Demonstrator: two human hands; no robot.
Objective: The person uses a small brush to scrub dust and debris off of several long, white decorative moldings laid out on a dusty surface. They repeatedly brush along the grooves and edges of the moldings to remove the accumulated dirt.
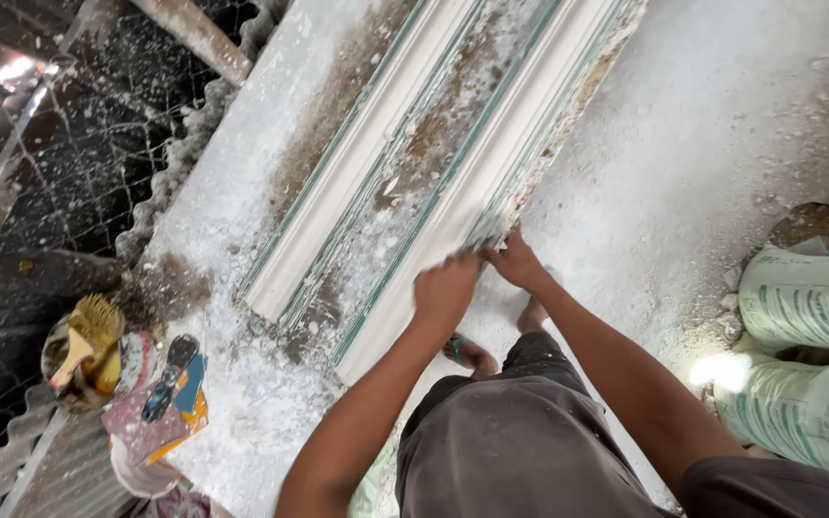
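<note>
left hand: the left hand [445,288] is curled into a loose fist, fingers together, resting on the near end of the white moulding [434,182]; whether the fingers are clamped on anything inside the fist cannot be told.
right hand: the right hand [515,259] sits just beside the left, fingers bent and pressed together on the near right corner of the moulding, at its edge.
moulding: long white plaster strip with ridged profiles and greenish edges, running away from the fingers up and to the right; its near end lies under both hands.
surface: the surface [232,192] carrying the moulding is a dusty white board, stained brown beyond the fingers, strewn with plaster crumbs left of them.
feet: below the fingers, a bare foot [532,315] and a sandalled foot [467,353] stand on the floor [722,144], which is white with powder.
sacks: right of the fingers, well apart, pale green sacks [803,307] lie stacked.
tools: far left of the fingers, a brush [88,336] with yellow bristles rests in a bucket [55,369]; a dark-handled scraper [170,376] lies just beside it.
mesh: beyond those, wire mesh [79,173] and a corrugated sheet edge.
</note>
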